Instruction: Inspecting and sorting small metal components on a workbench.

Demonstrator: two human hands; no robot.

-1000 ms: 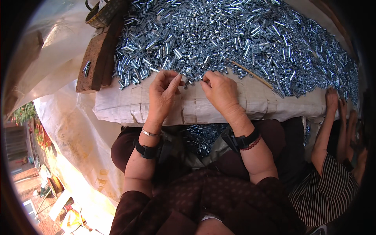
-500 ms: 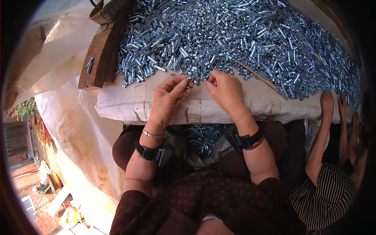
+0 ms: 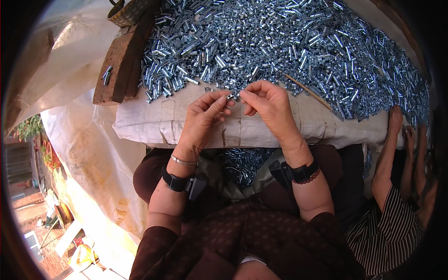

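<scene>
A small metal part [image 3: 232,97] is being pinched between the fingertips of the left hand [image 3: 204,120] and the right hand [image 3: 270,108], just above the centre of the frame. The grip of each hand is being kept pressed together on that one part; whether it is a single piece or two pieces being joined cannot be told.

**Risks**
- The part is being held only at the fingertips. If the pinch is loosened, it is likely to drop onto the white sacking [image 3: 261,126] covering the desk edge, or into the gap below.
- The pile of silvery metal parts [image 3: 289,42] is being kept loose and heaped across the upper frame, right up to the hands. A nudge from a wrist is judged likely to send parts rolling over the edge.
- A thin wooden stick [image 3: 308,92] is lying at the pile's edge, right of centre, near the right hand, and could be knocked.
- Another person's hand [image 3: 395,122] is resting at the desk edge at the right; the pile may be disturbed from that side.

**Containers**
- A woven basket [image 3: 128,11] is being shown only in part at the upper left; its contents cannot be told.
- More metal parts [image 3: 242,163] are being collected in the lap, below the desk edge at centre.
- A wooden board [image 3: 119,70] at the upper left is carrying a few stray parts.
</scene>
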